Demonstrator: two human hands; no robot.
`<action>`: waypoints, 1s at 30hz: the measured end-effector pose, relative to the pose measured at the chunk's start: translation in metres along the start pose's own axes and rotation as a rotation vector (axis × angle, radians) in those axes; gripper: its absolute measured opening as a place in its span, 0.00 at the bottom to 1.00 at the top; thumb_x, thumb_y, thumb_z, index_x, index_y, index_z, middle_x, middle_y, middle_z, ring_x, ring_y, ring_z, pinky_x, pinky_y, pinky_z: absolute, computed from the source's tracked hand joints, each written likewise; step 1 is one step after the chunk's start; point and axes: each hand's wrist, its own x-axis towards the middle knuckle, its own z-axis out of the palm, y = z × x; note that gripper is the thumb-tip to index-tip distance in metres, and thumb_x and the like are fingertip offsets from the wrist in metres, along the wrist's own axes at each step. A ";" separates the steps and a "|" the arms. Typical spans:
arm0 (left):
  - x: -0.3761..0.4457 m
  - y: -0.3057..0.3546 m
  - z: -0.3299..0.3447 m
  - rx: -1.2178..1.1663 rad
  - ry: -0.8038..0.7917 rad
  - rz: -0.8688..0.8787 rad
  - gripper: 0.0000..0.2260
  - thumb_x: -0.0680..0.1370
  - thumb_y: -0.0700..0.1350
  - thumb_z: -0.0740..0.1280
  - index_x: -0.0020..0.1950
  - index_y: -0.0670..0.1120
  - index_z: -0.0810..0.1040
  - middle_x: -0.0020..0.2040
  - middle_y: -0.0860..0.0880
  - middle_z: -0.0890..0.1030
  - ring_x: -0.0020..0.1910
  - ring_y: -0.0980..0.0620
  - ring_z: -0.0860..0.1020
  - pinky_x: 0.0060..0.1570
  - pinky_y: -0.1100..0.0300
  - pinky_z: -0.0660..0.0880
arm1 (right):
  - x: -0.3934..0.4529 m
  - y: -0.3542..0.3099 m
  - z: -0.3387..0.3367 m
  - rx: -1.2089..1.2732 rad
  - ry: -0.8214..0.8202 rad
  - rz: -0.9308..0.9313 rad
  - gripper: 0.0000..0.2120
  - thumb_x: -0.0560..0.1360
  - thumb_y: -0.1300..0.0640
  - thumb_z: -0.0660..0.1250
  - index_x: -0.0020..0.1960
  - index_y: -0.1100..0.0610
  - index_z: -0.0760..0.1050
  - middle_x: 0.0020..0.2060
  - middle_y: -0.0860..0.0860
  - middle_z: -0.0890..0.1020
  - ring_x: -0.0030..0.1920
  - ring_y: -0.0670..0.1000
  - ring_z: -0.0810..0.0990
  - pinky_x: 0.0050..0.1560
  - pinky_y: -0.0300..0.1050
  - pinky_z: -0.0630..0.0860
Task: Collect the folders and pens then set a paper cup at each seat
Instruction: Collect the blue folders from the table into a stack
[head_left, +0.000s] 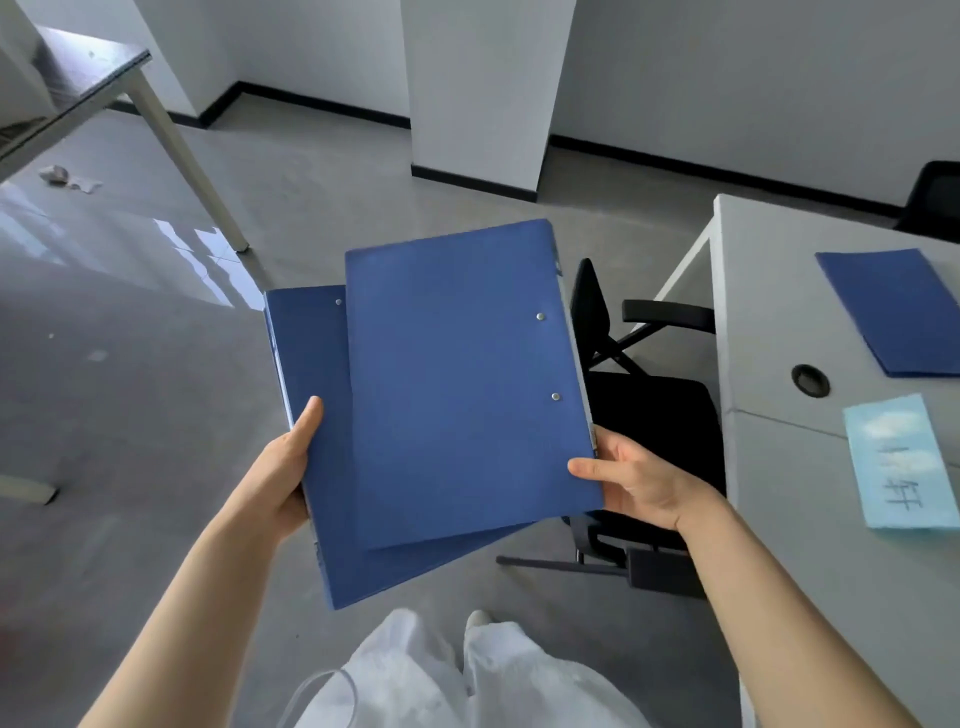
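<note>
While each hand grips them: left hand (283, 467), right hand (641, 480) | held folders (457, 384): two | desk (779, 322) folder (898, 306): one

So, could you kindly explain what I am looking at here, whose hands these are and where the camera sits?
There is no machine: a person wears one wide-angle camera on the head, looking forward and down. The left hand and right hand hold two blue folders over the floor, the upper folder lying askew on the lower folder. To the right stands a grey desk carrying a third blue folder and a light blue name card. A black chair is tucked beside it. No pens or cups show.
</note>
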 end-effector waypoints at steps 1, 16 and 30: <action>0.009 0.008 -0.001 -0.001 -0.007 0.004 0.30 0.67 0.65 0.67 0.62 0.47 0.80 0.57 0.48 0.84 0.54 0.46 0.83 0.54 0.47 0.77 | 0.010 -0.010 -0.001 -0.039 -0.003 0.010 0.23 0.75 0.62 0.66 0.69 0.55 0.69 0.65 0.54 0.78 0.64 0.57 0.78 0.61 0.55 0.76; 0.209 0.221 -0.015 0.119 -0.120 -0.049 0.16 0.75 0.47 0.70 0.60 0.41 0.80 0.53 0.43 0.85 0.47 0.44 0.85 0.41 0.53 0.83 | 0.231 -0.142 0.015 -0.112 0.024 0.149 0.19 0.78 0.59 0.66 0.68 0.56 0.71 0.62 0.52 0.80 0.63 0.54 0.79 0.61 0.53 0.76; 0.375 0.353 0.103 0.232 -0.256 -0.128 0.15 0.76 0.46 0.68 0.60 0.41 0.80 0.53 0.43 0.85 0.45 0.45 0.85 0.38 0.55 0.82 | 0.337 -0.274 -0.074 -0.443 0.472 0.184 0.19 0.79 0.38 0.56 0.65 0.46 0.68 0.57 0.43 0.79 0.55 0.45 0.79 0.61 0.48 0.76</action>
